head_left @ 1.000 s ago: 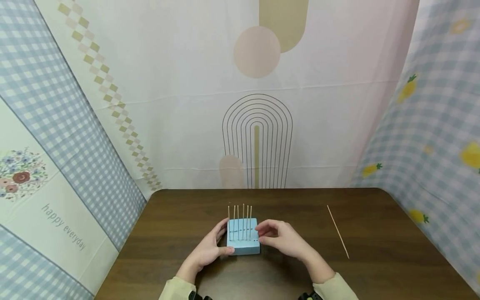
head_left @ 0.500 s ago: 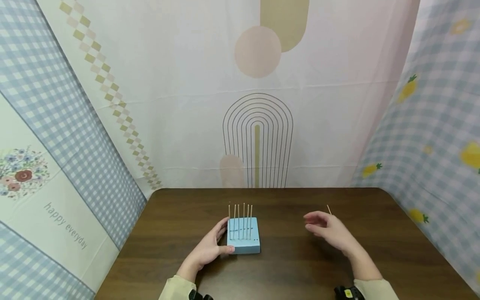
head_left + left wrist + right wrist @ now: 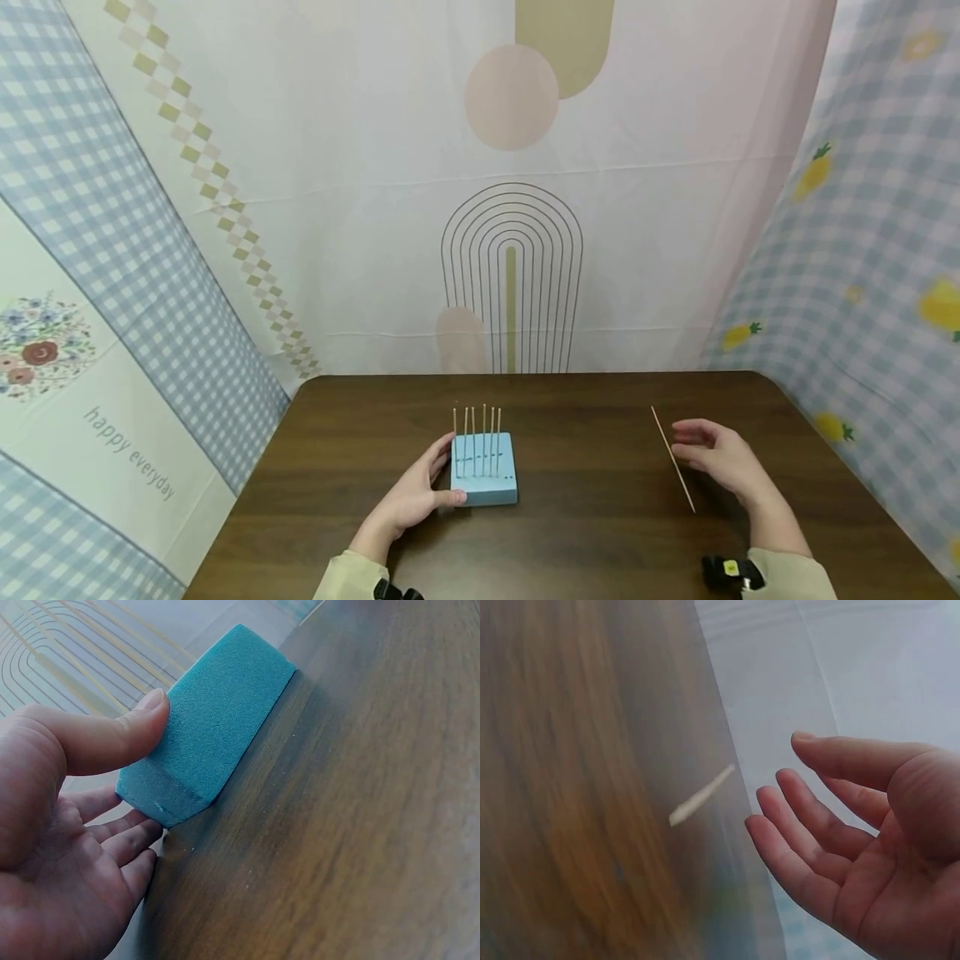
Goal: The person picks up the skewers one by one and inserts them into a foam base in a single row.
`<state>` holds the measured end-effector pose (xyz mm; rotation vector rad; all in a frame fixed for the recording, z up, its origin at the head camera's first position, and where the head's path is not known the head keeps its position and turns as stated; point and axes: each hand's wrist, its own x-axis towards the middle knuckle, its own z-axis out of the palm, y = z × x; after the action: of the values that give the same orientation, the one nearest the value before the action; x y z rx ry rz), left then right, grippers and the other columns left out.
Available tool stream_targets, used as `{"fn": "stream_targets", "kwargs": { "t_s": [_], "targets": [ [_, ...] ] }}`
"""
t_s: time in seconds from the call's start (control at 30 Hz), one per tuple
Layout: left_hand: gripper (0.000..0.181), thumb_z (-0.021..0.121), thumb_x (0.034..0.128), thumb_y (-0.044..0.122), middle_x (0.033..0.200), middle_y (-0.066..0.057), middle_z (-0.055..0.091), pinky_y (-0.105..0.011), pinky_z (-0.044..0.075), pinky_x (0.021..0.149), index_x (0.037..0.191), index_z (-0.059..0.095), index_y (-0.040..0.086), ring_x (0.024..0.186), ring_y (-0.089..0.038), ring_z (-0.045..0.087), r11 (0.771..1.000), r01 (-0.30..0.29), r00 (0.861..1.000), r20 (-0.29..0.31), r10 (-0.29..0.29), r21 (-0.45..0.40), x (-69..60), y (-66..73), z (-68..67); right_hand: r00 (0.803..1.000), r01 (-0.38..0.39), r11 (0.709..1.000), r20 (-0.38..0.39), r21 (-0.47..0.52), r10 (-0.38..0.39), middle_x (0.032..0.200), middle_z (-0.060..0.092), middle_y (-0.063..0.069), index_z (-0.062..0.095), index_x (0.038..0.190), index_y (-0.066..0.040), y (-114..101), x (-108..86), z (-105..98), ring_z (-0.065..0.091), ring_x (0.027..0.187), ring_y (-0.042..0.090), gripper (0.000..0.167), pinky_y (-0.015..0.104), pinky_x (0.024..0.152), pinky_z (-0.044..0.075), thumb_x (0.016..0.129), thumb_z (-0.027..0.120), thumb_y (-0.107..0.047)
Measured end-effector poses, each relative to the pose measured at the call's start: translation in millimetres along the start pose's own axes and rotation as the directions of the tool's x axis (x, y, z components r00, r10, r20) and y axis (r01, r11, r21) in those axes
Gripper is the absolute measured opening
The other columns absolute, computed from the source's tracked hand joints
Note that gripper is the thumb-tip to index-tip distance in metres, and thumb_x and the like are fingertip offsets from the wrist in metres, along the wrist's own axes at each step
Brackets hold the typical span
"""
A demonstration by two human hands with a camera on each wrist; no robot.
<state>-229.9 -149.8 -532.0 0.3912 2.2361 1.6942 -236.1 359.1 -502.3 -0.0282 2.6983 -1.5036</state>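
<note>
A light-blue foam block (image 3: 491, 497) sits on the table, with several thin wooden sticks (image 3: 483, 437) standing upright in its top. My left hand (image 3: 408, 500) holds the block at its left side. In the left wrist view, the thumb (image 3: 120, 735) presses the block's front face and the other fingers lie along its side. One more wooden stick (image 3: 672, 458) lies on the table at the right. Just right of it, apart from it, hovers my right hand (image 3: 723, 458), fingers loosely bent and holding nothing. The right wrist view shows the stick (image 3: 701, 796) beyond the fingertips.
The brown wooden table (image 3: 585, 533) has its far edge against a printed white cloth backdrop (image 3: 375, 250). Blue checked cloths hang at the left (image 3: 150, 217) and right (image 3: 862, 317) sides. Bare tabletop lies between the block and the loose stick.
My right hand has left the block and moved right, passing over the loose stick to its far side. The left hand and block have stayed in place.
</note>
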Motion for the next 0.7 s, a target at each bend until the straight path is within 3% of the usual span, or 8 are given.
{"fn": "stream_targets", "kwargs": {
  "t_s": [0.27, 0.5, 0.7],
  "targets": [
    [0.104, 0.087, 0.0897, 0.007, 0.174, -0.025, 0.021, -0.063, 0.028, 0.121, 0.172, 0.023, 0.01, 0.159, -0.047, 0.021, 1.0, -0.009, 1.0, -0.005, 0.009, -0.01, -0.2, -2.3, -0.2, 0.996, -0.081, 0.997, 0.028, -0.015, 0.082, 0.134, 0.064, 0.034, 0.055, 0.142, 0.014, 15.2, 1.3, -10.9, 0.069, 0.107, 0.022, 0.054, 0.034, 0.081, 0.06, 0.098, 0.077, -0.006],
    [0.104, 0.087, 0.09, 0.009, 0.174, -0.024, 0.023, -0.063, 0.029, 0.121, 0.172, 0.023, 0.01, 0.159, -0.046, 0.022, 1.0, -0.012, 1.0, -0.008, 0.012, 0.0, 0.7, -2.7, -0.2, 0.997, -0.072, 0.997, 0.033, -0.027, 0.073, 0.13, 0.067, 0.031, 0.057, 0.139, 0.014, 16.6, 2.9, -6.7, 0.068, 0.109, 0.025, 0.055, 0.031, 0.079, 0.059, 0.092, 0.081, -0.004],
    [0.104, 0.087, 0.09, 0.009, 0.174, -0.024, 0.023, -0.062, 0.029, 0.121, 0.172, 0.023, 0.011, 0.159, -0.046, 0.022, 1.0, -0.008, 1.0, -0.008, 0.008, -0.005, 1.1, -2.9, -0.2, 0.994, -0.096, 0.995, 0.052, 0.029, 0.095, 0.131, 0.064, 0.035, 0.054, 0.139, 0.017, 13.4, 3.4, -2.1, 0.069, 0.108, 0.028, 0.057, 0.031, 0.08, 0.06, 0.09, 0.08, 0.003]
  ]
}}
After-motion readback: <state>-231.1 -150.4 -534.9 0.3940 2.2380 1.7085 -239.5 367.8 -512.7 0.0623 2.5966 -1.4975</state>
